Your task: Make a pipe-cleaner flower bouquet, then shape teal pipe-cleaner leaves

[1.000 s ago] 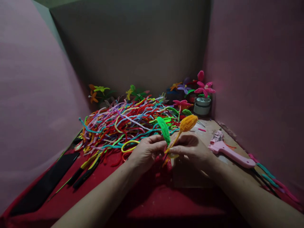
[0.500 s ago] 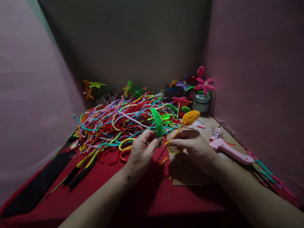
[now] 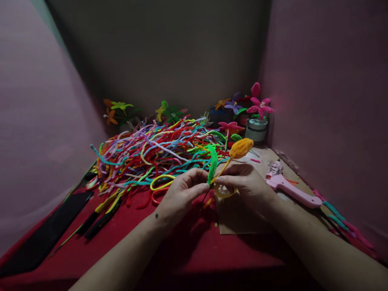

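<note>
Between the thumb and fingers of my left hand (image 3: 186, 192) is the base of a green pipe-cleaner leaf (image 3: 212, 161), standing upright with its tip curled left. My right hand (image 3: 247, 186) pinches the stem of an orange pipe-cleaner flower bud (image 3: 241, 148), which tilts up to the right. The leaf's base meets the lower end of the orange-wrapped stem, where a thin dark wire sticks out downward. A yellow ring-shaped item (image 3: 224, 191) shows under my right fingers, partly hidden.
A heap of coloured pipe cleaners (image 3: 151, 145) lies behind my hands. Scissors (image 3: 160, 182), pliers (image 3: 104, 212) and a black strip (image 3: 45, 234) are left. A pink glue gun (image 3: 295, 192) rests on the board (image 3: 242, 218) at right. Pipe-cleaner flowers (image 3: 260, 107) stand at the back.
My left hand has brought the green leaf rightward against the orange stem, and the leaf's angle has changed. My right hand still holds the flower bud in nearly the same place.
</note>
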A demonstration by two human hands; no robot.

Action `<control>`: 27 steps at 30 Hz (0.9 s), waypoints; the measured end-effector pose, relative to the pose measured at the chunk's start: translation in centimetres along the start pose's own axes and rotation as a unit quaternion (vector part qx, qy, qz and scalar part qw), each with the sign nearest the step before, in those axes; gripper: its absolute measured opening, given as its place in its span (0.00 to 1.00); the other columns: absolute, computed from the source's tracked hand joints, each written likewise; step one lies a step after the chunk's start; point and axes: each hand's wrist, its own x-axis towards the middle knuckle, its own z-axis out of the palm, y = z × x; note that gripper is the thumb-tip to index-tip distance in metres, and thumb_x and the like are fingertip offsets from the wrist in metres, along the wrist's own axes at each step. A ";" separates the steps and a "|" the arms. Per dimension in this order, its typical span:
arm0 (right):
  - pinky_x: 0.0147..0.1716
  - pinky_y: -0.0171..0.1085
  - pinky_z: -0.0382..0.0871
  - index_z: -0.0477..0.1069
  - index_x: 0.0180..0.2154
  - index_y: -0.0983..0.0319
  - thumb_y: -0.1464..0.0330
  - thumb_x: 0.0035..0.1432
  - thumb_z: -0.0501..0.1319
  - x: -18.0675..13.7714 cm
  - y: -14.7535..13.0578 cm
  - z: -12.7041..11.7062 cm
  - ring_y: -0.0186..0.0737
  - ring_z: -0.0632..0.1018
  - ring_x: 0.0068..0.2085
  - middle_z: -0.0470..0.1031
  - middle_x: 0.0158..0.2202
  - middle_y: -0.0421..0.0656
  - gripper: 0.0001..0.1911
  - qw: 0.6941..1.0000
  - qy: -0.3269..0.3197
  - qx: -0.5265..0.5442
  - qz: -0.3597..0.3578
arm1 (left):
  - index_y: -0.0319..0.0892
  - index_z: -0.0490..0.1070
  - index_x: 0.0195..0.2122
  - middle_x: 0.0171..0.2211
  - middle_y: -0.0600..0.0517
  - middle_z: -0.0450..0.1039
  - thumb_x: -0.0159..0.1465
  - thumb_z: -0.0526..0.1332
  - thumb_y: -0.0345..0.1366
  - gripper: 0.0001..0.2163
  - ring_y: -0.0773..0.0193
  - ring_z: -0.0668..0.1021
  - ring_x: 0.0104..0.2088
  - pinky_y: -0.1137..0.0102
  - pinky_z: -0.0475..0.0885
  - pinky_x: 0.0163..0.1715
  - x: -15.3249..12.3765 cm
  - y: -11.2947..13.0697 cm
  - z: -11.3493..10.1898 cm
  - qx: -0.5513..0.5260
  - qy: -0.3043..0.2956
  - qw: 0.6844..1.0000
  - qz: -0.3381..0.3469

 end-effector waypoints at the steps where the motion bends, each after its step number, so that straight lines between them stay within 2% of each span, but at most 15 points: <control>1: 0.22 0.32 0.57 0.75 0.21 0.65 0.68 0.38 0.69 0.0 0.0 0.0 0.30 0.66 0.21 0.71 0.19 0.40 0.07 1.000 -0.004 0.004 -0.002 | 0.39 0.70 0.33 0.30 0.53 0.71 0.51 0.64 0.30 0.07 0.68 0.72 0.32 0.73 0.65 0.35 0.0 -0.1 0.0 -0.014 0.005 1.000 -0.003; 6: 0.22 0.32 0.58 0.75 0.23 0.65 0.69 0.38 0.68 -0.1 -0.2 0.2 0.31 0.68 0.23 0.72 0.22 0.41 0.07 0.999 -0.022 0.026 0.003 | 0.39 0.70 0.28 0.25 0.56 0.69 0.47 0.67 0.28 0.09 0.73 0.70 0.26 0.76 0.64 0.31 0.3 -0.2 0.4 -0.074 0.057 0.996 -0.011; 12: 0.22 0.31 0.57 0.75 0.24 0.66 0.69 0.40 0.67 -0.3 -0.4 0.1 0.30 0.68 0.24 0.71 0.22 0.40 0.06 0.999 -0.048 0.019 0.008 | 0.38 0.70 0.25 0.22 0.58 0.68 0.44 0.68 0.26 0.09 0.75 0.69 0.23 0.77 0.64 0.28 0.6 0.0 0.8 -0.133 0.091 0.987 -0.020; 16: 0.23 0.31 0.60 0.75 0.23 0.65 0.69 0.39 0.68 -0.5 -0.5 0.2 0.30 0.69 0.24 0.71 0.21 0.40 0.06 0.999 -0.048 0.024 0.011 | 0.39 0.70 0.25 0.23 0.57 0.69 0.44 0.67 0.26 0.08 0.74 0.70 0.24 0.77 0.64 0.29 0.7 0.2 0.7 -0.142 0.109 0.984 0.013; 23: 0.26 0.33 0.63 0.75 0.22 0.63 0.66 0.35 0.69 -0.2 0.4 0.6 0.33 0.70 0.26 0.73 0.23 0.40 0.09 0.999 -0.033 -0.009 -0.011 | 0.38 0.72 0.26 0.24 0.55 0.70 0.48 0.66 0.29 0.05 0.71 0.71 0.27 0.74 0.65 0.33 0.3 -0.1 0.8 -0.078 0.097 0.992 0.017; 27: 0.27 0.34 0.64 0.76 0.23 0.62 0.66 0.37 0.69 -0.1 1.0 0.7 0.32 0.69 0.25 0.73 0.23 0.39 0.07 0.999 -0.025 -0.025 -0.013 | 0.38 0.72 0.25 0.23 0.55 0.70 0.46 0.67 0.29 0.06 0.71 0.71 0.26 0.75 0.65 0.30 0.5 -0.4 0.7 -0.108 0.084 0.990 -0.020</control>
